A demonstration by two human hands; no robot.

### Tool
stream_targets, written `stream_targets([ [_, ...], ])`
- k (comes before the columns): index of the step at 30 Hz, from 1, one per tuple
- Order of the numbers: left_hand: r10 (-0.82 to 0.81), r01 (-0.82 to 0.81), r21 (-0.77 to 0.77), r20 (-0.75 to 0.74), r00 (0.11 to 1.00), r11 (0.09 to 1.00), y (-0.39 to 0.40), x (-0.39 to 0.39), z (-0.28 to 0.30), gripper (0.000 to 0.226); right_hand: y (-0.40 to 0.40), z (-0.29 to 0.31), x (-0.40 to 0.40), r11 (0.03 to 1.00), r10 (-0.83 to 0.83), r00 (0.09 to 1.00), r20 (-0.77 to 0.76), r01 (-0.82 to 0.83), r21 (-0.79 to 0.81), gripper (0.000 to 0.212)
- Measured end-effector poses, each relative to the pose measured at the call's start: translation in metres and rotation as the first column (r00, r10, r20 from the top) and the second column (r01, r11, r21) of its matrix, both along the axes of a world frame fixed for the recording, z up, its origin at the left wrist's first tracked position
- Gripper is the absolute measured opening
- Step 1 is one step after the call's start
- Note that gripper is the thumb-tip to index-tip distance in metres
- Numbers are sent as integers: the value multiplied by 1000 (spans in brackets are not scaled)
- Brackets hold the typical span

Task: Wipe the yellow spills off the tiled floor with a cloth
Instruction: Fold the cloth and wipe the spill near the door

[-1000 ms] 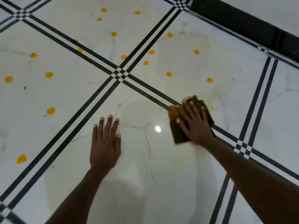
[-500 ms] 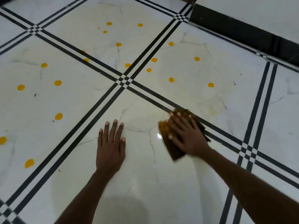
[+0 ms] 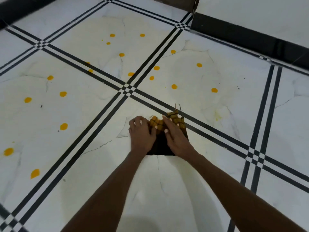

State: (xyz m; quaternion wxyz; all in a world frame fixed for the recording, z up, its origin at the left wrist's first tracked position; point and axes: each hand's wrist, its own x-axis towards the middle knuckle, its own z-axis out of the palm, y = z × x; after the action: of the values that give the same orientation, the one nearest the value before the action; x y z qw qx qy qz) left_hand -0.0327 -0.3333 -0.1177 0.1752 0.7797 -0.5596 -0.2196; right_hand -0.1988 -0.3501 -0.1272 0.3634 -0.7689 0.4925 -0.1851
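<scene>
A dark cloth (image 3: 161, 146), stained yellow along its far edge, lies on the white tiled floor (image 3: 167, 190) in the middle of the view. My left hand (image 3: 142, 133) grips its left side with curled fingers. My right hand (image 3: 175, 136) holds its right side, fingers over the yellow part. Several round yellow spills dot the tiles: one (image 3: 63, 126) to the left, one (image 3: 174, 86) beyond the cloth, one (image 3: 214, 90) further right. A faint yellow smear (image 3: 217, 116) marks the tile right of the cloth.
Black double lines cross the floor, meeting at a checkered joint (image 3: 127, 88) just beyond the hands. A black skirting board (image 3: 250, 37) and a white wall run along the far right. A dark edge (image 3: 25, 9) borders the far left corner.
My left hand left the floor and moved right onto the cloth. My right hand drew the cloth back towards me and to the left. Both hands now hold it bunched.
</scene>
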Motion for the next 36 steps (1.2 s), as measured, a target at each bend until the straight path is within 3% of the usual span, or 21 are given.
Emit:
stream_targets([
  [3, 70, -57, 76, -180, 981, 995, -18, -14, 7, 31, -14, 21, -8, 989, -150, 985, 87, 148, 30, 57],
  [5, 112, -82, 89, -421, 900, 993, -25, -13, 17, 21, -26, 29, -14, 982, -177, 982, 58, 173, 77, 67],
  [7, 72, -23, 89, -607, 792, 996, -28, -8, 33, 15, -38, 34, -21, 991, -107, 994, 17, 105, 84, 81],
  [11, -165, 227, -12, -723, 671, 974, -42, 1, 78, 17, -79, 55, -27, 993, 114, 984, -135, -108, 53, 88],
  [14, -261, 311, -60, -704, 661, 949, -56, 9, 109, 21, -108, 84, -35, 968, 218, 949, -226, -180, 176, 57],
  [17, -261, 304, -56, -674, 691, 951, -61, 25, 115, 28, -108, 100, -52, 966, 183, 930, -319, -110, 235, 56],
  [21, -254, 217, -132, -565, 785, 967, -74, 30, 110, 20, -106, 125, -75, 1000, -20, 946, -324, 15, -17, 32],
  [24, -227, 106, -245, -542, 809, 964, -93, 14, 119, 19, -104, 153, -84, 959, -239, 936, -257, 185, -217, 18],
  [27, -282, 150, -295, -477, 832, 944, -98, 0, 118, 16, -91, 162, -88, 942, -244, 897, -369, 128, -312, 14],
  [28, -309, 205, -263, -457, 834, 943, -93, -1, 111, 14, -85, 158, -90, 960, -205, 864, -460, 85, -268, 14],
  [31, -396, 396, -90, -412, 821, 914, -69, 5, 81, 21, -66, 133, -90, 996, 27, 731, -682, 37, 80, 24],
  [33, -393, 410, -30, -356, 848, 912, -53, 8, 71, 24, -48, 127, -87, 982, 71, 722, -688, 71, 177, 24],
  [36, -335, 357, 20, -300, 893, 934, -39, 11, 63, 22, -35, 118, -83, 974, 41, 780, -625, 108, 199, 23],
])
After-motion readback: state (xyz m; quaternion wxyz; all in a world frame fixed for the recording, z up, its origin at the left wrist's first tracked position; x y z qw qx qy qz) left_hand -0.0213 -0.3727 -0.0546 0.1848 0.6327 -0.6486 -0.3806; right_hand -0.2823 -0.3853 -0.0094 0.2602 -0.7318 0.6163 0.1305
